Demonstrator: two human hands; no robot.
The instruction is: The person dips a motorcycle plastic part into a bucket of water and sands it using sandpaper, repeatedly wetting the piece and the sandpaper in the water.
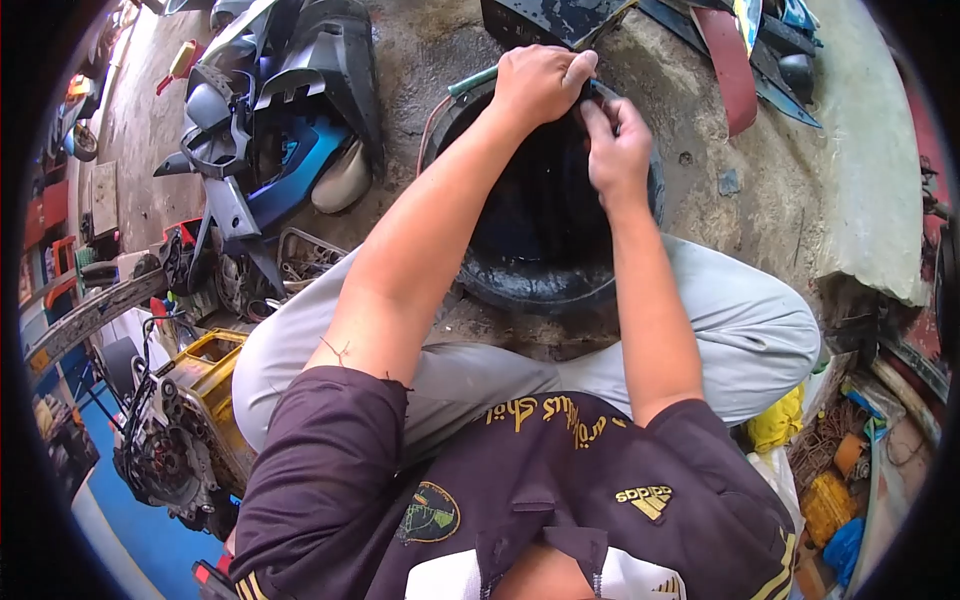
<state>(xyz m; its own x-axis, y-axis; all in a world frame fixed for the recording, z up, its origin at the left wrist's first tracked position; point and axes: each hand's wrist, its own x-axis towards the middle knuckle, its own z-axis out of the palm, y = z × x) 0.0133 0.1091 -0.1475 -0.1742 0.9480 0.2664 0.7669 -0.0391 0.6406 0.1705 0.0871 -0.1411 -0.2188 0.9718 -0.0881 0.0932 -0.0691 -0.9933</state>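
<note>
Fingers of the left hand are clenched, with the thumb lying by a small blue piece, though what sits inside the fist cannot be seen. Thumb and forefinger of the right hand are close together just beside that piece; whether they pinch it, I cannot tell. The piece is at the gap between the hands, over the far side of a round black basin. Handling looks under way rather than finished, since both hands are at the piece and it has not been set down. How much is done or left cannot be judged, because the fingers cover most of it. Just beside the left hand, a green tube lies at the basin's rim, near a thin reddish hose. Farther out, blue and black plastic panels and a red panel rest on the concrete floor, apart from the work.
</note>
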